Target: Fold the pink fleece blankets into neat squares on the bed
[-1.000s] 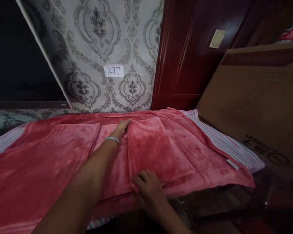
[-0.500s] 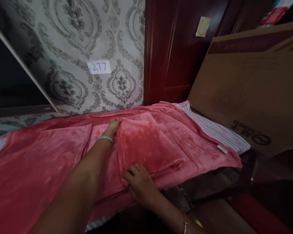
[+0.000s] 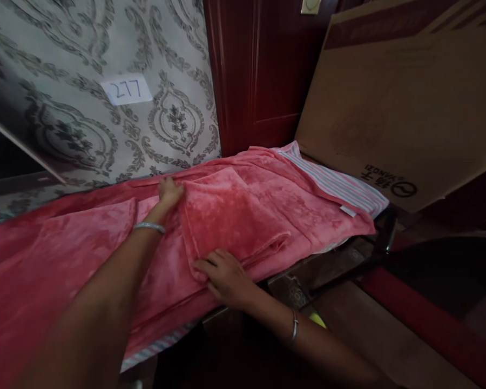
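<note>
A folded pink fleece blanket [image 3: 235, 224] lies at the picture's centre on the desk [image 3: 308, 270] — its 10 o'clock corner pinched by the left hand [image 3: 169, 192], its 7 o'clock corner gripped by the right hand [image 3: 224, 276] — with a cardboard box [image 3: 400, 97] at 2 o'clock.

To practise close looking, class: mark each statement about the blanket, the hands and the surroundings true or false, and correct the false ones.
1. Both hands touch the pink blanket. True.
2. The left hand is at the fold's far corner. True.
3. The right hand is raised in the air. False: it rests on the fold's near edge.
4. The paper label reads 772. False: 277.
5. A cardboard box leans at the right. True.
</note>
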A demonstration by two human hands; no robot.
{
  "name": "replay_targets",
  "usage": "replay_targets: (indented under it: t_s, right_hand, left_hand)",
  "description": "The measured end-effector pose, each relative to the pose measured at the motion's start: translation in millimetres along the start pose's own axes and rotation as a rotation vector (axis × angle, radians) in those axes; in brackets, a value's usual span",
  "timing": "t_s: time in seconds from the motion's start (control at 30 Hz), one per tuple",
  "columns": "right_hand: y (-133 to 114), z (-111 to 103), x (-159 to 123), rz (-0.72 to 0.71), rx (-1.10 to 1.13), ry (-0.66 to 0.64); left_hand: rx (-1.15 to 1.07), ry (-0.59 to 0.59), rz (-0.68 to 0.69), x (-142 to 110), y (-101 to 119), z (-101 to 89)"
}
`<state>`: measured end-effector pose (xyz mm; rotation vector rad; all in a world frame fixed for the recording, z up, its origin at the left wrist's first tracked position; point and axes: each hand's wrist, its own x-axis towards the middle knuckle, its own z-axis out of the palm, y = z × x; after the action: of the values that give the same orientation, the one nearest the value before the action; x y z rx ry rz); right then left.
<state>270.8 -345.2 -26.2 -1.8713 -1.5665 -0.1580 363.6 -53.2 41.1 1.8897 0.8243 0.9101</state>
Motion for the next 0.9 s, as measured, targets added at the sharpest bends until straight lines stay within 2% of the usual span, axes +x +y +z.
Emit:
replay_targets:
  t_s: [0.1,0.17,0.23,0.3,0.37,0.43,0.53,0.7,0.9]
  right_hand:
    - [-0.8,-0.4,0.5,0.083,0.106,0.104]
    - [-2.3,-3.8,-0.9,0.113,0.174,0.17]
    - [-2.0,-11.0,-7.4,0.085,0.226,0.242]
    - [3.1,-22.2,-20.9,0.061,0.216,0.362]
    - [14.6,-35.9,-40.1,0.126,0.115,0.538]
    - [32.1,-49.2,-60.9,0.267,-0.021,0.707]
    - [63.5,-60.4,-85.7,0.416,-0.108,0.819]
    - [101.0,-51.5,-97.6,0.456,0.054,0.719]
    - [110.1,-46.2,-82.4,0.533,0.086,0.708]
  left_hand:
    - [0.052,-0.205,0.168,-35.2,16.1,-17.3]
    - [0.036,-0.391,0.191,-69.7,22.0,-34.3]
    - [0.121,-0.569,0.237,-107.2,22.4,-54.9]
    - [0.31,-0.74,0.433,-141.4,17.5,-76.0]
    - [0.468,-0.84,0.665,-168.4,8.7,-93.2]
    - [0.587,-0.876,0.832,-187.0,-1.7,-103.0]
    - [0.687,-0.894,0.914,-200.9,-14.5,-104.8]
    - [0.731,-0.946,0.909,-204.1,-15.9,-103.0]
    - [0.748,-0.901,0.941,-201.8,-11.8,-103.3]
